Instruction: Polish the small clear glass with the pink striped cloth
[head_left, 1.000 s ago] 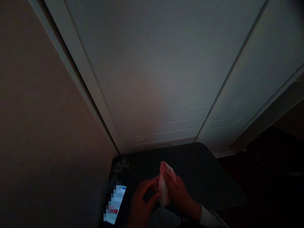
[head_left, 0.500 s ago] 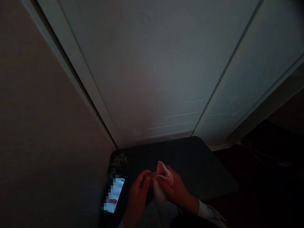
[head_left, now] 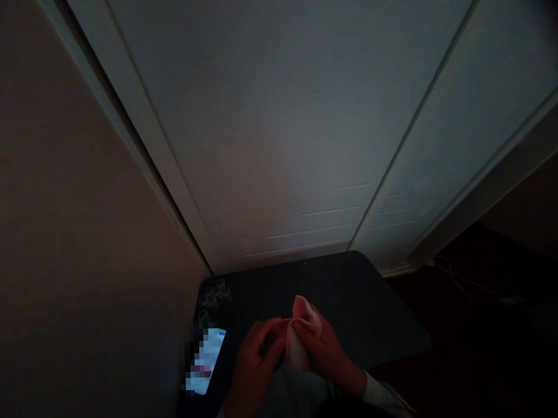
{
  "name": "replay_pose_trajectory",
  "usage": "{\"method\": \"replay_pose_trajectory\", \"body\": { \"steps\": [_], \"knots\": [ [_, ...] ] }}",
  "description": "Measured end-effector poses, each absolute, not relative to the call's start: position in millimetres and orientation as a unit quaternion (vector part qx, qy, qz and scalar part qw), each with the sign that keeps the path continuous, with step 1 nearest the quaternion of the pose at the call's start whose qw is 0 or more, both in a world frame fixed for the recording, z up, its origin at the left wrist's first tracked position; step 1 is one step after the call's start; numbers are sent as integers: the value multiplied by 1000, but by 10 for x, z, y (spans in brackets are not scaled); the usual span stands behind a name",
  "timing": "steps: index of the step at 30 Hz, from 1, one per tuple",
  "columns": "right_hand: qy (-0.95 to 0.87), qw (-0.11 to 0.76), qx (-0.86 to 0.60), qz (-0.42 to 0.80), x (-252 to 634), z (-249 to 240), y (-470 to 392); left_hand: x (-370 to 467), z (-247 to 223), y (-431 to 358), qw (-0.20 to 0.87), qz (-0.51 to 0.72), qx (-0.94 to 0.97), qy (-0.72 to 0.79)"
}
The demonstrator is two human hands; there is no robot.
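Hands closer, curled at pink cloth

This looks like a home: in dim light, a dark table stands where a plain wall meets patterned panels.

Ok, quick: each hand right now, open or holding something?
Right hand: closed, holding the pink-and-white cloth.
Left hand: curled toward the cloth; too dark to tell whether it grips anything.
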State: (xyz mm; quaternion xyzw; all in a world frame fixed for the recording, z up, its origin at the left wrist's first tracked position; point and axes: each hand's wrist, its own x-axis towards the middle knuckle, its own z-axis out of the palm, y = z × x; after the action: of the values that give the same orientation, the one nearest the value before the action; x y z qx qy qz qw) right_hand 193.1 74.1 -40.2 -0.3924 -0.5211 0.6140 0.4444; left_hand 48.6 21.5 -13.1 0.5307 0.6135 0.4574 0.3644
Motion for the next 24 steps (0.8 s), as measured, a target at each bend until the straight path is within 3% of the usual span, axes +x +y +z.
{"method": "replay_pose_trajectory", "body": {
  "steps": [4, 11, 24],
  "knots": [
    [-417, 469, -397, 670, 1859, -337, 762, 503, -63, 223, 339, 457, 570, 592],
    [-397, 459, -379, 699, 1861, -293, 786, 465, -46, 235, 338, 471, 572, 581],
    [-384, 453, -413, 690, 1791, -330, 793, 342, -186, 313, 446, 529, 404, 598]
  ]
}}
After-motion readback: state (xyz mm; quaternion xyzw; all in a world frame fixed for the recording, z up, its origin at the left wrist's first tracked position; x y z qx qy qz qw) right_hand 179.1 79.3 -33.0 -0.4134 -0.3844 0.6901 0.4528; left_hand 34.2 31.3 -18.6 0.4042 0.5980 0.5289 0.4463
